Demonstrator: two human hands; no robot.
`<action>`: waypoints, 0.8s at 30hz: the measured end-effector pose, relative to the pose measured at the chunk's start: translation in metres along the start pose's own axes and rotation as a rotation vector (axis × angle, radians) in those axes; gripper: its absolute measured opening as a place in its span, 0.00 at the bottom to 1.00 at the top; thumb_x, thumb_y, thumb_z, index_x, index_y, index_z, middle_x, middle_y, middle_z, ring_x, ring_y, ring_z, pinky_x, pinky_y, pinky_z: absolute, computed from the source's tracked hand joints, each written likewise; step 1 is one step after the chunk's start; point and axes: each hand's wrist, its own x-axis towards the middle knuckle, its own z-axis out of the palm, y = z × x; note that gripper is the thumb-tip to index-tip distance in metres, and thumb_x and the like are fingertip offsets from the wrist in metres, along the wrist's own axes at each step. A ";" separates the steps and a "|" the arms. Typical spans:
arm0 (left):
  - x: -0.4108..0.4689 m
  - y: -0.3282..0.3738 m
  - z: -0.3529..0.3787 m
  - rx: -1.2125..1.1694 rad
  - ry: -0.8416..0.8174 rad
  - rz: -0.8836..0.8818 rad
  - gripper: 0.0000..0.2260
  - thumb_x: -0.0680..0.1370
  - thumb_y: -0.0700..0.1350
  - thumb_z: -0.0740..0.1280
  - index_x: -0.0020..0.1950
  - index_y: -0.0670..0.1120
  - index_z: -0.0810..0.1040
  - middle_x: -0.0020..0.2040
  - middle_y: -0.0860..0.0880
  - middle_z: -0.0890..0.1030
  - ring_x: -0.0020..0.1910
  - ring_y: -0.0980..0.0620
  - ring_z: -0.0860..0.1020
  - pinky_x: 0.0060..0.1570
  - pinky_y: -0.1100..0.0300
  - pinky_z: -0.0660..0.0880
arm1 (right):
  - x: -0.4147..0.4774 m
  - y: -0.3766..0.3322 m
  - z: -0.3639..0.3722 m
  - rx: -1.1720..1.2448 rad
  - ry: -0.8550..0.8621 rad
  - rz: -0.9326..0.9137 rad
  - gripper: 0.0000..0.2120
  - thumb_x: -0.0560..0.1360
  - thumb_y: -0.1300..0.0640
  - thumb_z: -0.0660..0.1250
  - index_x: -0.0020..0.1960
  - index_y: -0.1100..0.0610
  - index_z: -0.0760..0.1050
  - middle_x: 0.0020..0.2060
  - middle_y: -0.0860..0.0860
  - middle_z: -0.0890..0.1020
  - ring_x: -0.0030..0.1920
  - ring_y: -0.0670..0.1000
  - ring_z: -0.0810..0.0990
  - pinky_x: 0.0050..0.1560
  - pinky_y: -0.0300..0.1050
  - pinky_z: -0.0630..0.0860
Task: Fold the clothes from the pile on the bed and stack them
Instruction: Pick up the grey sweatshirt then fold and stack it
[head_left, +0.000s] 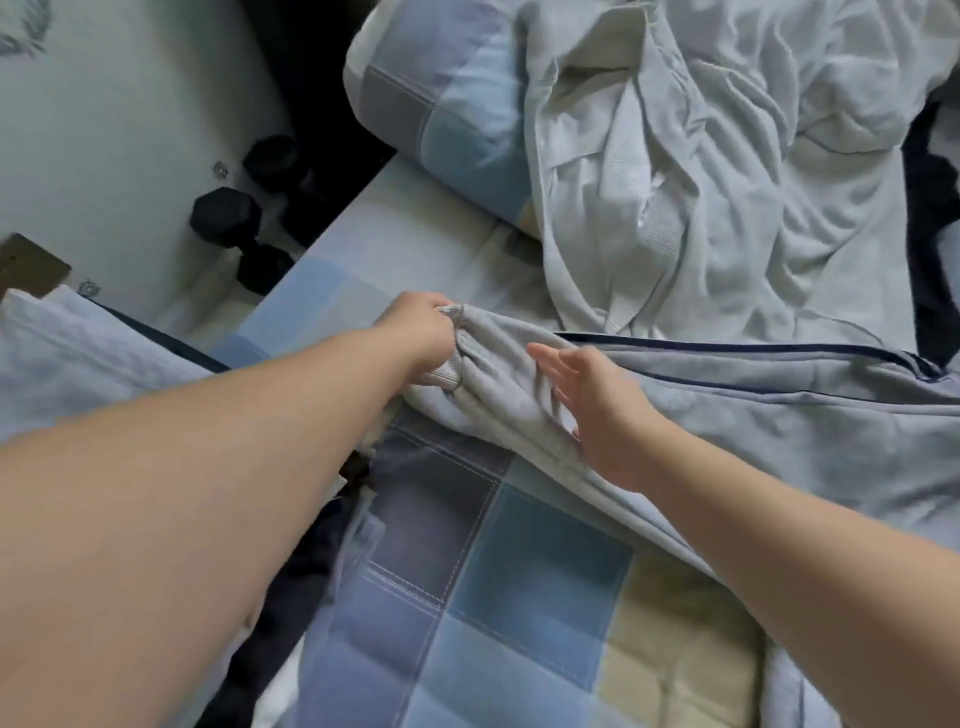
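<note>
Left fingers (436, 306) round the ribbed cuff (440, 372), near the bed edge (335, 231)

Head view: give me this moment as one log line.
left hand: grips ribbed cuff | right hand: flat on grey garment | pile: crumpled, behind garment
</note>
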 end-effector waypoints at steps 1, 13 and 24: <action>0.008 -0.007 -0.011 0.031 0.018 -0.010 0.10 0.81 0.36 0.59 0.50 0.44 0.80 0.42 0.45 0.78 0.42 0.46 0.74 0.41 0.58 0.68 | 0.010 -0.001 0.013 -0.006 -0.012 -0.012 0.38 0.65 0.39 0.62 0.75 0.44 0.68 0.79 0.43 0.60 0.79 0.45 0.56 0.68 0.46 0.53; 0.056 -0.056 -0.034 0.374 0.119 -0.162 0.18 0.81 0.39 0.61 0.70 0.49 0.73 0.68 0.44 0.75 0.64 0.40 0.74 0.62 0.52 0.70 | 0.061 0.005 0.066 -0.101 -0.005 -0.004 0.26 0.76 0.40 0.56 0.73 0.42 0.71 0.75 0.43 0.68 0.76 0.48 0.63 0.64 0.50 0.58; 0.021 0.043 0.096 0.615 -0.200 0.450 0.20 0.80 0.55 0.66 0.72 0.53 0.71 0.72 0.50 0.71 0.71 0.46 0.67 0.69 0.51 0.65 | -0.016 0.026 -0.152 -0.599 0.532 -0.045 0.26 0.78 0.55 0.64 0.75 0.45 0.67 0.66 0.49 0.78 0.55 0.52 0.81 0.55 0.48 0.78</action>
